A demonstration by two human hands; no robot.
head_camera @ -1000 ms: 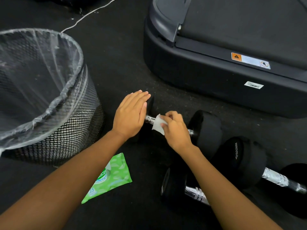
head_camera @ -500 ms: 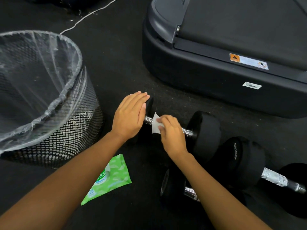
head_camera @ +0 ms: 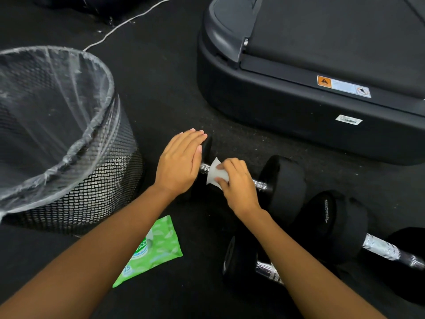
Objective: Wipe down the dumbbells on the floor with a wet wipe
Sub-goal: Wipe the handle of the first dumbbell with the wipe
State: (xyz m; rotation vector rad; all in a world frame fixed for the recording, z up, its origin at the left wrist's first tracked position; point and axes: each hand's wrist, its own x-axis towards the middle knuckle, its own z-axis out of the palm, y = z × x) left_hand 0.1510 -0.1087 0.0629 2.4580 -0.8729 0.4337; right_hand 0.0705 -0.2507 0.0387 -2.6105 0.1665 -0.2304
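A black dumbbell with a chrome handle lies on the dark floor in the middle. My right hand presses a white wet wipe around that handle, close to its left end. My left hand rests flat, fingers together, on the dumbbell's left head, which it mostly hides. A second dumbbell lies to the right, and a third dumbbell sits near me, partly under my right forearm.
A black mesh bin with a clear liner stands at the left. A green wet-wipe pack lies on the floor under my left forearm. A treadmill base fills the back right, and a thin white cable runs across the floor beyond.
My right hand has slid the wipe leftward along the handle, towards my left hand. More bare chrome now shows on the right. My left hand has stayed on the dumbbell head.
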